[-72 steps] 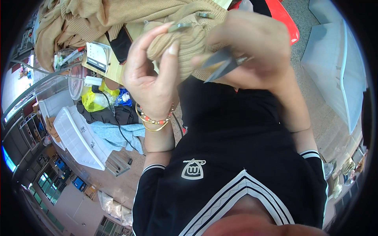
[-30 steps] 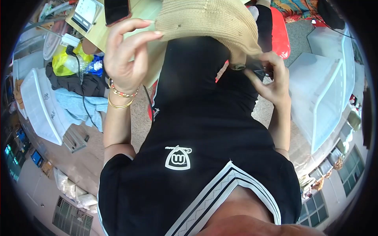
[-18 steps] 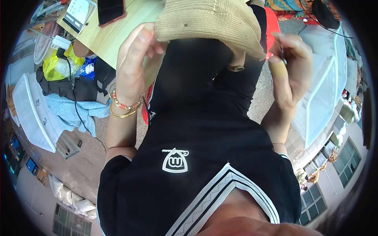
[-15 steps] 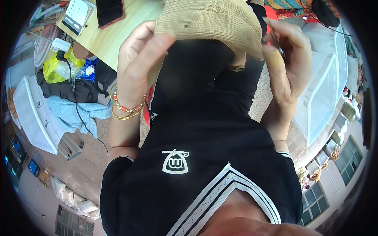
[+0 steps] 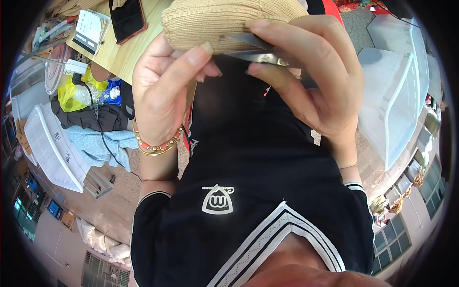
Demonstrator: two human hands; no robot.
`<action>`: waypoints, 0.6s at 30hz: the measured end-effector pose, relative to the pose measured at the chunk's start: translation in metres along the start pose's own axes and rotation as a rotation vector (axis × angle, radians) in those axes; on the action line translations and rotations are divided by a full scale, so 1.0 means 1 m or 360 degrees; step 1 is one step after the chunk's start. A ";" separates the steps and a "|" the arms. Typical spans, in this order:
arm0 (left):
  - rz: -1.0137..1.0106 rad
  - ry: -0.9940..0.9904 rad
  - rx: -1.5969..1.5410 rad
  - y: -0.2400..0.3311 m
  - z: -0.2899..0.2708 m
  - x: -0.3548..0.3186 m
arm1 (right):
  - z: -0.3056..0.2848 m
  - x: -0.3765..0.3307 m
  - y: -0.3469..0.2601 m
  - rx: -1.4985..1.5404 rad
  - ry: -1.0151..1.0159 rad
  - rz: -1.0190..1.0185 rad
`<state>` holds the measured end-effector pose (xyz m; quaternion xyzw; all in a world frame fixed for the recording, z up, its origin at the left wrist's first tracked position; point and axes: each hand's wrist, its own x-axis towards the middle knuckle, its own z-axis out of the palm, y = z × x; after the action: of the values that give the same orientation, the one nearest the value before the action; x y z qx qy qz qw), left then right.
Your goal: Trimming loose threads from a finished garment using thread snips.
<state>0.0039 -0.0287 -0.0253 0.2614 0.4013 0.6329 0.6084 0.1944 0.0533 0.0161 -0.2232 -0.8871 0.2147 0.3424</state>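
The knit garment (image 5: pixel 205 23) is tan, finely ribbed and softly folded, its left end rounded; it lies above the person's lap, at the upper edge of the view and right of the wooden counter (image 5: pixel 146 45). Its visible fold runs mainly left to right. The snips (image 5: pixel 262 57) have slim, silvery, pointed blades standing apart, their tips aimed left at the garment's lower edge, their long axis nearly level and close to parallel with the fold. The left hand (image 5: pixel 165 91) grasps that edge, thumb in front; the right hand's (image 5: pixel 320 71) fingers grip the snips, hiding the handle end.
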 end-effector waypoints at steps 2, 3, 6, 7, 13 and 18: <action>0.0017 0.0047 -0.0088 0.000 0.002 0.000 | 0.002 0.000 -0.002 -0.0023 0.0019 0.0015; 0.0013 0.0047 -0.0085 -0.001 0.001 -0.001 | 0.002 0.000 -0.004 -0.0020 0.0021 0.0018; 0.0041 0.0030 -0.0081 -0.003 -0.001 -0.002 | 0.004 0.000 -0.006 0.0001 0.0036 0.0114; 0.0057 0.0028 -0.0064 -0.003 0.000 -0.002 | 0.004 -0.001 -0.005 -0.0015 0.0041 0.0105; 0.0071 0.0020 -0.0020 -0.003 0.001 -0.002 | 0.004 -0.002 0.000 -0.0081 0.0073 -0.0012; 0.0075 0.0032 -0.0027 -0.004 0.003 -0.002 | 0.006 -0.003 0.000 -0.0086 0.0080 0.0004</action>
<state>0.0086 -0.0300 -0.0272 0.2592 0.3956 0.6530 0.5916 0.1918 0.0501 0.0109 -0.2388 -0.8833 0.1855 0.3582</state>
